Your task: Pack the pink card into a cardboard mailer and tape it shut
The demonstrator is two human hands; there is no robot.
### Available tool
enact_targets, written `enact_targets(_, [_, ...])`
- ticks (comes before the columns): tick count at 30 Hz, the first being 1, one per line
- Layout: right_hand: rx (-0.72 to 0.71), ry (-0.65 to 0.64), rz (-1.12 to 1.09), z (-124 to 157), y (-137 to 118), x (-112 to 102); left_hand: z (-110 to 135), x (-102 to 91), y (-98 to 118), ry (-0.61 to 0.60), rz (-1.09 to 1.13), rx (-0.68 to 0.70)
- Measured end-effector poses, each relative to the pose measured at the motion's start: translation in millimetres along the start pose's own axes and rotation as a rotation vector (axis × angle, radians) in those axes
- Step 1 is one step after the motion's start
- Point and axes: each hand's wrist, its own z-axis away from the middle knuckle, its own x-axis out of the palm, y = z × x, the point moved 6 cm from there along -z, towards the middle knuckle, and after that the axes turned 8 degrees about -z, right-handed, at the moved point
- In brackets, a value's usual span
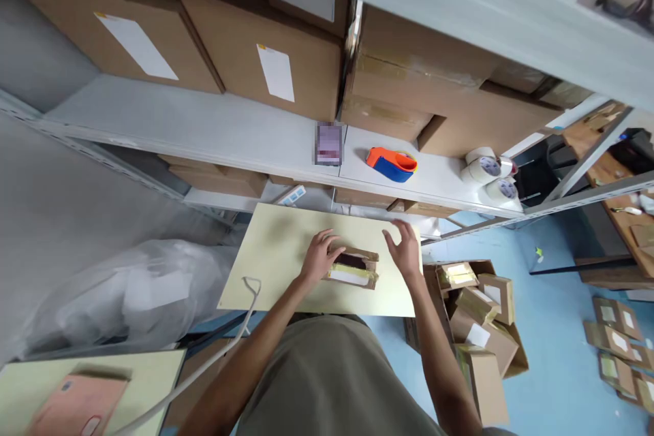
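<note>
Fingers of the left hand (pixel 317 260) curve over the left end of a taped cardboard box (pixel 355 272); whether they grip it cannot be told. Those of the right hand (pixel 407 256) are spread apart near the far right corner of the worktop (pixel 276 252). The box lies nearer its right edge than its left.

A plain olive-grey top (pixel 332 381) of soft, slightly creased cloth covers the torso, with a dark strip at its far edge, while the slim left forearm (pixel 270 323) and right forearm (pixel 434 337) are bare, tapering to a bare left hand (pixel 317 257) and right hand (pixel 407 255) with slender fingers (pixel 406 226).
</note>
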Motion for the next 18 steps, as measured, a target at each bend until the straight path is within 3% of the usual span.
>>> enact_targets(4, [-0.144, 0.097, 0.131, -97, -42, -29, -57, -41.0, 66, 0.126, 0.113, 0.143])
enact_targets(7, [-0.099, 0.06, 0.239, -156, -48, -20, -88, -71.0, 109, 0.213, 0.194, 0.202])
enact_targets(10, [0.016, -0.007, 0.331, -192, -41, 0, -100, -90.8, 135, 0.263, 0.25, 0.244])
enact_targets(14, [0.086, -0.024, 0.414, -202, -36, 14, -89, -101.5, 139, 0.244, 0.322, 0.252])
enact_targets(18, [0.04, -0.025, 0.403, -163, -45, 17, -59, -113.4, 117, 0.231, 0.35, 0.195])
